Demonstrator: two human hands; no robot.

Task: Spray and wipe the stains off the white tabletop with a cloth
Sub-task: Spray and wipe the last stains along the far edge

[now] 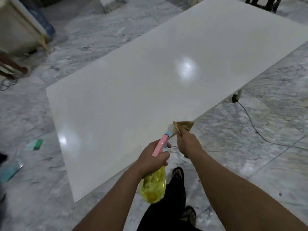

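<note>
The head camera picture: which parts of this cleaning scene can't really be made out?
- Spray bottle, head view: the left hand covers its neck and trigger.
- Cloth: mostly bunched inside the right hand, so its size is unclear.
- Stains on the white tabletop: only a faint yellowish patch, washed out by glare and blur.
- Table's far corner: cut off by the top edge.

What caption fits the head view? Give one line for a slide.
Left hand aims yellow spray bottle; right hand presses tan cloth on white tabletop.
</note>
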